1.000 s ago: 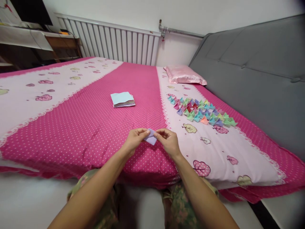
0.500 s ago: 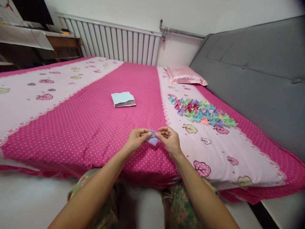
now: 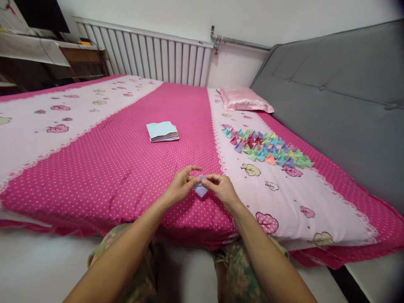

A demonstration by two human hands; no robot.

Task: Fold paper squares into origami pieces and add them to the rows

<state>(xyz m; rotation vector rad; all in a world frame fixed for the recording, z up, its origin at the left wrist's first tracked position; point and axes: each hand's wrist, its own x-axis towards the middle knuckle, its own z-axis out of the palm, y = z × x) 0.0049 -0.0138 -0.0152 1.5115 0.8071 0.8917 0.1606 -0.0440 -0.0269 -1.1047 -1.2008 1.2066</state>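
A small folded piece of lilac paper is held between my hands, just above the near edge of the bed. My left hand pinches its left side, thumb on the paper and index finger stretched over the top. From the other side my right hand grips the paper's upper edge between thumb and fingers. The paper looks like a diamond with one corner pointing down toward me. Beyond my hands lies a stack of coloured paper sheets, a pale blue one on top. Several small folded paper boats stand in rows to the right.
The bed has a pink dotted and white cover. A pink pillow lies at the far right, beside a grey padded headboard. Behind stands a white radiator; a desk with a monitor is far left.
The lilac paper has turned so a corner points down. My right hand has shifted left and slightly down over it, and my left index finger has lifted off its top.
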